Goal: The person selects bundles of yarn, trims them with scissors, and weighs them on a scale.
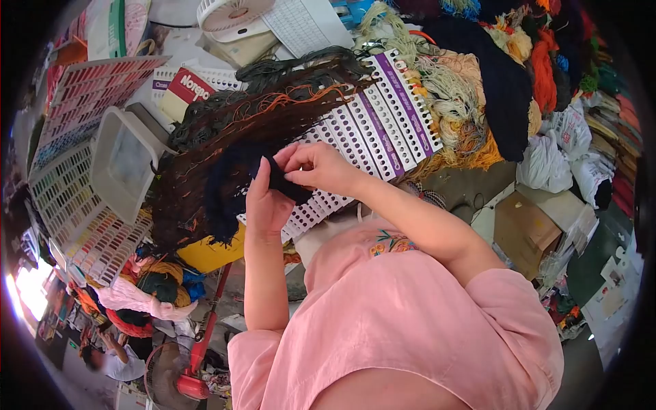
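My left hand (268,201) is raised over the table with its fingers wrapped round a bundle of dark navy yarn (229,181). The fingers of my right hand (320,167) are pinched together on the same dark yarn, close beside the left fingertips. Part of the bundle hangs down to the left over brown yarn (188,164). Under and behind my hands lie white cards with rows of holes and purple strips (372,123).
A clear plastic bin (123,164) stands left on color charts (65,198). A white fan (236,14), a red notepad (184,89) and mixed yarn (451,116) lie around. White bags (547,164) and a box (526,229) are right. Another person (123,359) is lower left, near a red fan (191,386).
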A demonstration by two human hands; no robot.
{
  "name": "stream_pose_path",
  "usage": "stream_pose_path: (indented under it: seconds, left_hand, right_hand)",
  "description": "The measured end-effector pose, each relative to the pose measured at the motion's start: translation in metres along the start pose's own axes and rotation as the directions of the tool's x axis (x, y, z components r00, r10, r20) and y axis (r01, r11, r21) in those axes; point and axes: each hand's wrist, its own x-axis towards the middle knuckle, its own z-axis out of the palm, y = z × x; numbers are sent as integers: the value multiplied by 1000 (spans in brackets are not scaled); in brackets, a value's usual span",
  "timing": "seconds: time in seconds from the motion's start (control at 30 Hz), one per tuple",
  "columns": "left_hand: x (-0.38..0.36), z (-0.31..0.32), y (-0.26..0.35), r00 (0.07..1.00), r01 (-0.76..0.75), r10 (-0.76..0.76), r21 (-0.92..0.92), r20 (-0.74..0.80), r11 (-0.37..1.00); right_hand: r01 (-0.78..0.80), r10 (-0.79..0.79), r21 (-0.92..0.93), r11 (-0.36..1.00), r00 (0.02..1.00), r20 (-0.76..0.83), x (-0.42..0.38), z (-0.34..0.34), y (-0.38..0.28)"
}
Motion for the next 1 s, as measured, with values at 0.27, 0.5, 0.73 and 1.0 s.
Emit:
stream_pose_path:
  seconds: [0.27,0.5,0.73,1.0]
  left_hand:
    - [1,-2,-9,999,-36,36,60,5,998]
    - [-6,-121,24,982,-165,52,-683,-182,712]
    - [-60,-151,66,900,-344,161,-432,-405,834]
    - [115,-27,-59,960,127,-5,416,-280,900]
  right_hand:
    - [-103,116,405,908,993,-8,-12,-11,-6]
    - [40,-50,926,376,998,-22,-46,-116,-9]
    - [814,-213,318,486,464,-860,-114,-331,-50]
    - [16,-310,-641,767,885,-349,18,-126,54]
